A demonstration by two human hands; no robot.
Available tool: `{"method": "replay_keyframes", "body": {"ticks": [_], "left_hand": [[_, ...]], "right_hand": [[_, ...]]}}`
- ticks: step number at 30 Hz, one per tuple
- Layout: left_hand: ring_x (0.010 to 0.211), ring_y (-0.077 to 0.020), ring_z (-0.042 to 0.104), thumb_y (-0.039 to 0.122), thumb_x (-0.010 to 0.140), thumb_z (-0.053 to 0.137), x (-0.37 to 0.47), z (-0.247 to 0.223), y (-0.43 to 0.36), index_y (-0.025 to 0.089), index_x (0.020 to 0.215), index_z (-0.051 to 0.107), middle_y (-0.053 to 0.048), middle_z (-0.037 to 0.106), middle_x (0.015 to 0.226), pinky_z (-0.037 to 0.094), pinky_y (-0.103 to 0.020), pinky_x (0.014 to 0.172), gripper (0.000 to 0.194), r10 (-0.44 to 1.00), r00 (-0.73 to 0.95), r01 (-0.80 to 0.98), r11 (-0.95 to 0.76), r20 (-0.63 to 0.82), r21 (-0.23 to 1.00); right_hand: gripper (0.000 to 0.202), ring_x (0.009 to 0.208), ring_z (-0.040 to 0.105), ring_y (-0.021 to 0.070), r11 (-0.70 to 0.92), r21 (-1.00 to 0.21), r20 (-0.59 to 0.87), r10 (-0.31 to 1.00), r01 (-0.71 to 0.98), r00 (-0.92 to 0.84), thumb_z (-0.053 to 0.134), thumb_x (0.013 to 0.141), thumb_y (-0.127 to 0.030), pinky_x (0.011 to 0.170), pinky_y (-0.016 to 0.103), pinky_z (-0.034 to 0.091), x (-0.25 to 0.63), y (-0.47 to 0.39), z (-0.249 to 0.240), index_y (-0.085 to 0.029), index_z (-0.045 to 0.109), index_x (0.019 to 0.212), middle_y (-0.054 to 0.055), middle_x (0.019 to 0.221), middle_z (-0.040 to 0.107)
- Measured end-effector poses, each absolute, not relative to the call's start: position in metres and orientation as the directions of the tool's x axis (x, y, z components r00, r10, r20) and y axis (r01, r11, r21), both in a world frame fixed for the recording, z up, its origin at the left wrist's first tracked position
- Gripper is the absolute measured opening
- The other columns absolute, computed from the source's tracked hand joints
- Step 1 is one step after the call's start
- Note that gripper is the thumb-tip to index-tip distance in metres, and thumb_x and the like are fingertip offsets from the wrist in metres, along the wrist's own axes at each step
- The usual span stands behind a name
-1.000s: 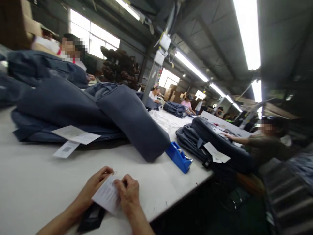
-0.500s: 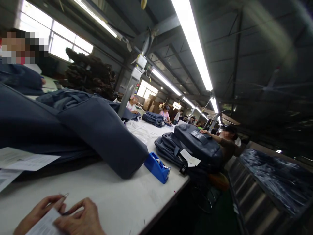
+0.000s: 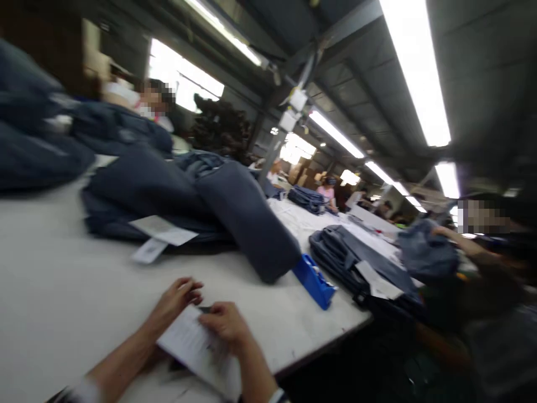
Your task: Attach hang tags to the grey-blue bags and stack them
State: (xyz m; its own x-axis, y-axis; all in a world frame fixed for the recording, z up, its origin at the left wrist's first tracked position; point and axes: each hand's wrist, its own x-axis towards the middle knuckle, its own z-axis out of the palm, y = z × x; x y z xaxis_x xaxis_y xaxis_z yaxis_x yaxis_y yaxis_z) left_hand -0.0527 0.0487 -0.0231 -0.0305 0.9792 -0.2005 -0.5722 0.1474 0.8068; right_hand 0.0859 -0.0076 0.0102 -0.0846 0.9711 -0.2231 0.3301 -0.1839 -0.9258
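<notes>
My right hand [image 3: 226, 324] pinches a white printed card [image 3: 191, 338] by its upper end, thumb on top. A small dark piece shows at the card's top edge, too blurred to name. Just left of it, my left hand [image 3: 181, 294] has its fingers curled together above the card's upper corner. Whatever those fingers hold, if anything, is too small to see. Beyond both hands lies a dark blue fabric bag [image 3: 155, 196], with its long flap-like part [image 3: 247, 218] stretching right. White paper tags [image 3: 163, 230] hang from the bag's near side.
A blue tape dispenser [image 3: 314, 282] stands on the white table [image 3: 104, 302], against the bag's right end. Further right is a stack of dark blue bags [image 3: 356, 257] with a white tag. A co-worker [image 3: 482, 246] handles another bag [image 3: 428, 249] there. More bags lie far left.
The view has swung left, so the hands and table sit further right. My left hand has drawn slightly off the card. The co-worker on the right has lifted a bag off the stack.
</notes>
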Motion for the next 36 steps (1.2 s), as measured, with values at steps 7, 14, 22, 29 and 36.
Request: {"method": "replay_keyframes", "body": {"ticks": [7, 14, 22, 29, 36], "left_hand": [[0.035, -0.0022, 0.026, 0.047, 0.075, 0.067, -0.067, -0.03, 0.068, 0.021, 0.087, 0.047, 0.009, 0.05, 0.059, 0.018, -0.015, 0.037, 0.035, 0.996, -0.066, -0.448, 0.022, -0.058, 0.894], [0.045, -0.0064, 0.035, 0.033, 0.082, 0.056, -0.096, -0.032, 0.087, 0.021, 0.083, 0.044, 0.008, 0.05, 0.058, 0.024, -0.02, 0.046, 0.017, 0.97, -0.218, -0.218, -0.158, 0.11, 0.963], [0.058, -0.0104, 0.047, 0.023, 0.079, 0.056, -0.071, -0.031, 0.071, 0.018, 0.086, 0.052, 0.005, 0.054, 0.06, 0.035, -0.022, 0.06, 0.009, 0.978, 0.11, -0.093, -0.168, 0.178, 0.981], [0.054, -0.0097, 0.047, 0.035, 0.077, 0.059, -0.055, -0.039, 0.055, 0.013, 0.081, 0.06, 0.002, 0.054, 0.065, 0.035, -0.021, 0.051, 0.022, 0.848, 0.53, -0.03, 0.036, -0.015, 0.999], [0.057, -0.0094, 0.045, 0.037, 0.073, 0.065, -0.063, -0.04, 0.061, 0.013, 0.084, 0.063, 0.002, 0.054, 0.066, 0.035, -0.022, 0.054, 0.026, 0.866, 0.5, 0.014, -0.002, -0.005, 1.0]], "right_hand": [[0.04, 0.05, 0.033, 0.0077, -0.17, -0.951, -0.253, 0.908, 0.258, -0.334, 0.07, 0.069, -0.049, 0.049, 0.022, 0.019, 0.113, 0.008, -0.002, -0.022, 0.041, 0.063, -0.007, 0.053, 0.044], [0.034, 0.047, 0.044, 0.0097, -0.236, -0.917, -0.373, 0.791, 0.322, -0.485, 0.076, 0.068, -0.043, 0.047, 0.022, 0.023, 0.149, -0.004, 0.007, -0.02, 0.051, 0.063, -0.002, 0.057, 0.059], [0.033, 0.055, 0.049, 0.0112, -0.148, -0.955, -0.244, 0.883, 0.256, -0.4, 0.07, 0.075, -0.05, 0.05, 0.022, 0.03, 0.155, 0.005, 0.015, -0.018, 0.06, 0.072, -0.001, 0.064, 0.062], [0.04, 0.054, 0.05, 0.0134, -0.076, -0.937, -0.173, 0.949, 0.342, -0.264, 0.071, 0.066, -0.056, 0.05, 0.025, 0.033, 0.133, 0.037, 0.004, -0.018, 0.061, 0.073, -0.001, 0.06, 0.061], [0.048, 0.066, 0.051, 0.0167, -0.03, -0.911, -0.081, 0.991, 0.411, -0.107, 0.055, 0.075, -0.067, 0.061, 0.028, 0.038, 0.134, 0.044, 0.001, -0.019, 0.059, 0.073, 0.0, 0.067, 0.058]]}}
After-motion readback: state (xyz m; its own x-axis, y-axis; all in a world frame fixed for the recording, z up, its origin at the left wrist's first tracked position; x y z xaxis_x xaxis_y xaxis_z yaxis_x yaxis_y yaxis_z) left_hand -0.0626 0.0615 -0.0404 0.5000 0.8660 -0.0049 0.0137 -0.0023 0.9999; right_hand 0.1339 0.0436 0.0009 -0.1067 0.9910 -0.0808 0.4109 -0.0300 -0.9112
